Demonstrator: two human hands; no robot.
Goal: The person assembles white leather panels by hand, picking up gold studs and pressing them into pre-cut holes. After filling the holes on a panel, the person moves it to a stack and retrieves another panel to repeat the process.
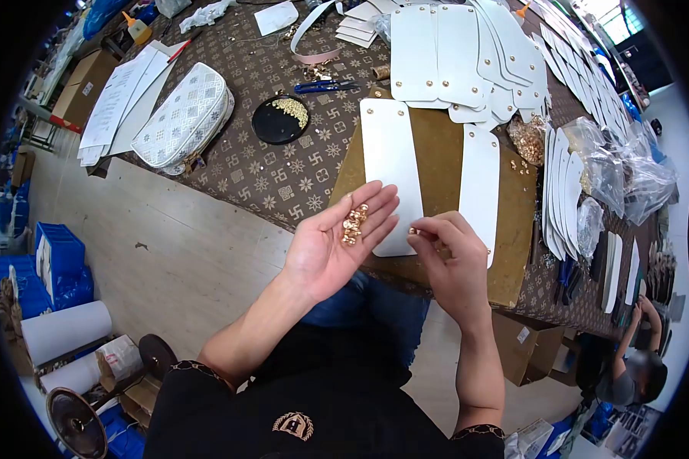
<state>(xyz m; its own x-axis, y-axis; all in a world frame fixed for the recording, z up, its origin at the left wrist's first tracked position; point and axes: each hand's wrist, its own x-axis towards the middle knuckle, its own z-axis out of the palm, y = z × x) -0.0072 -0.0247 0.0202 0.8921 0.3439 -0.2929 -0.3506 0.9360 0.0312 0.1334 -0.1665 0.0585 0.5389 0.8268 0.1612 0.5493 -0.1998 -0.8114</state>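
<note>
The surface (245,168) carries white strips (394,161). Hold the spread left hand (328,243) level under its studs (352,224); the right hand (453,249) pinches a stud (413,231).

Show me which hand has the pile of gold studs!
The left hand: it's open with several gold studs on it, while the right hand pinches just one visible stud.

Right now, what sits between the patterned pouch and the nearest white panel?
In the head view: a round black dish of small gold pieces, then patterned cloth and the brown board's edge.
</note>
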